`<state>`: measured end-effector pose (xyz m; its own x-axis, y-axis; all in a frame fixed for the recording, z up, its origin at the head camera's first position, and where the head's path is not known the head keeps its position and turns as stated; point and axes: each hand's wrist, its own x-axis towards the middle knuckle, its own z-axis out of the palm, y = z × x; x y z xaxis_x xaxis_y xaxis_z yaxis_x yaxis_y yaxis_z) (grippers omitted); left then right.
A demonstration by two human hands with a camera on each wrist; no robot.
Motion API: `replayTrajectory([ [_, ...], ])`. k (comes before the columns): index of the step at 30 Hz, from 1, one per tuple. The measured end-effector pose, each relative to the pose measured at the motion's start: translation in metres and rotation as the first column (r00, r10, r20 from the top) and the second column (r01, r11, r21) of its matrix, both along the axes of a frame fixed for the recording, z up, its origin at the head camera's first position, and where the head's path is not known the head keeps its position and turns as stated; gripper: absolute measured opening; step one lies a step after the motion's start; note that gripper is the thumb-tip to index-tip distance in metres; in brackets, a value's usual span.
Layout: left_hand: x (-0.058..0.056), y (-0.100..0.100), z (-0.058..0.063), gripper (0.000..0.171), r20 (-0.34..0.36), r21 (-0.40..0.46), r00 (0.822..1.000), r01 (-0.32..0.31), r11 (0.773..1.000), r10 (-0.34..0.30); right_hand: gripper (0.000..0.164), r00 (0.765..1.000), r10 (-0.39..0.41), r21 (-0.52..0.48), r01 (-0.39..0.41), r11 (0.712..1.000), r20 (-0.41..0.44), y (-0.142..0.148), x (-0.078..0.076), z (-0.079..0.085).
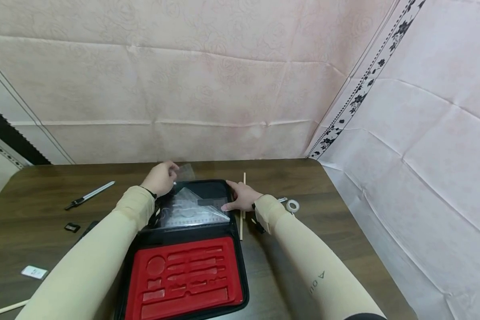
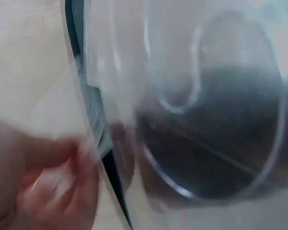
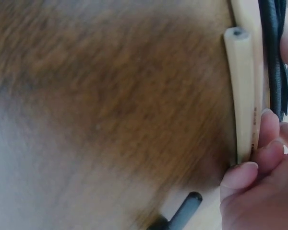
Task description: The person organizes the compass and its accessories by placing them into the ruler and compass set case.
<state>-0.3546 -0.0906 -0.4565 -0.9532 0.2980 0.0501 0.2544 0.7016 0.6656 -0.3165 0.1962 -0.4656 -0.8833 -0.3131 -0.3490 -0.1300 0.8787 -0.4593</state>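
An open black case (image 1: pixel 242 271) lies on the table, a red moulded tray (image 1: pixel 192 262) in its near half. Its far half holds clear plastic drawing pieces (image 1: pixel 192 211), one with a ruled edge. At the far left corner, my left hand (image 1: pixel 160 178) pinches a clear plastic piece (image 1: pixel 186 172); the hand is blurred in the left wrist view. My right hand (image 1: pixel 242 196) grips the case's right edge, thumb on the inner side and fingers outside. In the right wrist view those fingers lie against wooden pencils (image 3: pixel 240 91) beside the case.
Left of the case lie a drawing compass (image 1: pixel 90 195), a black sharpener (image 1: pixel 72 227), a white eraser (image 1: pixel 34 271) and a pencil (image 1: pixel 8 308). A roll of white tape (image 1: pixel 292 206) sits to the right. Patterned sheeting (image 1: pixel 224 102) hangs behind the table (image 1: pixel 304 249).
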Motion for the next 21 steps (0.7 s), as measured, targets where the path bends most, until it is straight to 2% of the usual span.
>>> replayTrajectory([
  [2,0.002,0.005,0.003,0.027,-0.049,0.037,0.998,-0.039,0.999,0.040,0.098,1.000,-0.001,0.001,0.001,1.000,-0.001,0.000,0.000,-0.001],
  [4,0.005,0.014,0.007,0.024,-0.065,0.073,0.996,-0.049,0.996,0.054,0.098,1.000,0.000,0.004,0.000,1.000,0.000,0.000,-0.001,-0.001],
  [9,0.010,0.041,0.009,0.020,0.005,0.104,0.999,0.038,0.994,-0.039,0.097,1.000,0.012,0.009,-0.012,1.000,0.007,0.001,-0.001,-0.002],
  [14,0.009,0.057,0.004,0.026,0.070,0.005,0.992,0.106,0.994,-0.106,0.097,0.999,0.033,-0.006,-0.033,0.999,0.001,0.001,-0.001,0.000],
  [21,0.006,0.066,-0.006,0.025,-0.002,-0.145,0.990,0.136,0.980,-0.138,0.095,0.999,0.046,0.013,-0.046,0.999,-0.024,0.002,-0.001,0.000],
])
